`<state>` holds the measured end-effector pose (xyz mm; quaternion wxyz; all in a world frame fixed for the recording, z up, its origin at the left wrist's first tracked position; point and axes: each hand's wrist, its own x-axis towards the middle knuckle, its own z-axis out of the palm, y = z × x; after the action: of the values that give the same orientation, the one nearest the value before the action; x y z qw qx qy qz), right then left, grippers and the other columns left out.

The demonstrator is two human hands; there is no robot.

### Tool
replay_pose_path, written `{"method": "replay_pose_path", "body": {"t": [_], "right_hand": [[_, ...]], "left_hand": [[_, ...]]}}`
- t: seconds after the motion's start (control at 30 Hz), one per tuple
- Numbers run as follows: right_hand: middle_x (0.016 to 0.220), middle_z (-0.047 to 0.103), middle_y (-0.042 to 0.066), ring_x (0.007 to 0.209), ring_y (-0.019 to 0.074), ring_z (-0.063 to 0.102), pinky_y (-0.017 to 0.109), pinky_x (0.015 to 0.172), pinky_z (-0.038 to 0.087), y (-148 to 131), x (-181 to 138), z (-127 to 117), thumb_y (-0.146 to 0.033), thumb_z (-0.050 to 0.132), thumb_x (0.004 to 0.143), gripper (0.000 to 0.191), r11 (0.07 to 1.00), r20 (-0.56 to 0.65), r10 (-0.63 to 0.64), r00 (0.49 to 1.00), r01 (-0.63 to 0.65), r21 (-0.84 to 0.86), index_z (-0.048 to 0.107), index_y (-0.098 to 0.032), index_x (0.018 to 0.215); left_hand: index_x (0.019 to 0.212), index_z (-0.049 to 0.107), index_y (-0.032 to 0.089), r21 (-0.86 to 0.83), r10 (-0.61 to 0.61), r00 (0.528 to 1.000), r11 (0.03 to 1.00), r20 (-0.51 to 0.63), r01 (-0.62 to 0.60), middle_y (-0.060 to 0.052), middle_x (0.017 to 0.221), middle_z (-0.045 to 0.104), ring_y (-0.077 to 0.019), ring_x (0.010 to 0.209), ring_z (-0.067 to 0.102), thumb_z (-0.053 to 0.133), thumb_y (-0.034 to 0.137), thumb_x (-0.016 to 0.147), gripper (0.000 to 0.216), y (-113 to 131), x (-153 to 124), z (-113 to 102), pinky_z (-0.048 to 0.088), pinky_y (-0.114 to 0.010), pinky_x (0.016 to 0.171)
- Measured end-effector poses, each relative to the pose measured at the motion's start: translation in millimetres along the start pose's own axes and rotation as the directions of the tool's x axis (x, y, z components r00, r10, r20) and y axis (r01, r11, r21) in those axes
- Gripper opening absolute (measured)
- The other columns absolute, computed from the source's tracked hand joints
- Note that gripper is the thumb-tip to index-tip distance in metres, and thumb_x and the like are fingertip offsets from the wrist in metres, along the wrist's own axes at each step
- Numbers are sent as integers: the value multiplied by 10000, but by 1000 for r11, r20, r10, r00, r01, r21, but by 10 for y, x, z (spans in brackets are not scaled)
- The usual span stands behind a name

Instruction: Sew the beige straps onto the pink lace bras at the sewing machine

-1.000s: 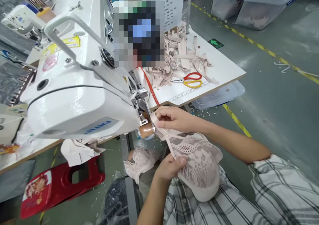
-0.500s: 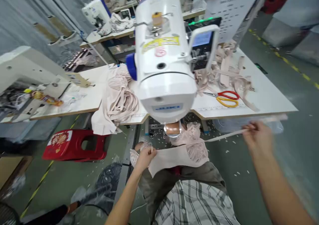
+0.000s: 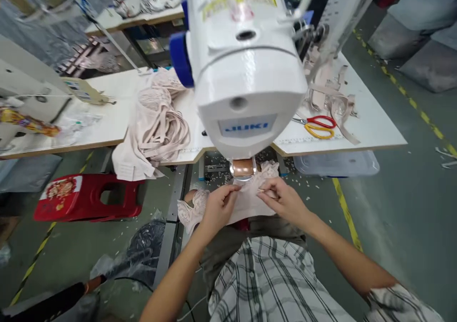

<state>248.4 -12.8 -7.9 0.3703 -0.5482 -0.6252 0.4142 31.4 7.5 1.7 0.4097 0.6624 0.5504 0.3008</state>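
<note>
A white sewing machine (image 3: 246, 70) fills the upper middle of the head view, its copper-coloured arm end (image 3: 243, 168) hanging just below. Right under it, my left hand (image 3: 217, 207) and my right hand (image 3: 283, 200) both pinch a pale pink lace garment (image 3: 246, 200). The two hands sit close together, fingers closed on the fabric's upper edge. More lace of the same garment hangs down at the left (image 3: 191, 210) over my lap.
A heap of pink garments (image 3: 157, 122) lies on the white table (image 3: 371, 131) left of the machine. Red and yellow scissors (image 3: 317, 124) and loose pink straps (image 3: 332, 93) lie on the right. A red stool (image 3: 85, 198) and a clear bin (image 3: 335, 162) stand below.
My right hand, stretched out to the right pulling a strap half a second ago, has come back to the garment beside my left hand. The view has moved closer to the machine.
</note>
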Motion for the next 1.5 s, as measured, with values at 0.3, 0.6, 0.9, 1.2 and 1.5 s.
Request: {"method": "replay_pose_path", "body": {"t": [0.3,0.6,0.9,1.2,1.5], "right_hand": [[781,652,10,615,140,536,253,579,351,-252,-13,19,-289,550,921,112,967,231,-87,969,138,-212,586,-193,968],[771,672,21,672,148,576,261,610,412,-237,96,-65,-366,600,859,211,983,181,101,978,-127,135,701,-183,835],[1101,630,99,987,187,604,317,828,489,-275,113,-9,-186,569,872,132,894,454,-399,797,447,1,699,-196,892],[811,651,51,735,152,563,264,646,439,-321,47,42,-170,459,942,238,735,417,-529,739,645,-210,661,-175,816],[755,665,71,699,184,614,287,589,483,-252,0,245,-112,439,921,232,772,291,-522,802,589,-237,630,-181,810]], "left_hand": [[807,674,202,258,200,960,934,198,-248,-22,668,638,-148,616,580,455,326,965,297,244,-112,-14,412,-240,569],[891,687,202,172,220,953,951,208,-257,-62,802,725,-173,715,666,414,297,971,300,196,-98,-67,479,-256,617],[886,617,223,215,178,925,941,337,-260,14,663,649,-129,567,563,444,246,933,181,342,-83,-315,380,-229,545],[895,669,225,152,248,921,941,300,-303,-16,825,716,-151,738,650,512,161,903,170,317,-97,-275,490,-252,697],[760,595,206,141,-67,916,990,397,12,-17,772,628,-184,753,574,515,80,794,153,379,50,-254,438,-279,704]]}}
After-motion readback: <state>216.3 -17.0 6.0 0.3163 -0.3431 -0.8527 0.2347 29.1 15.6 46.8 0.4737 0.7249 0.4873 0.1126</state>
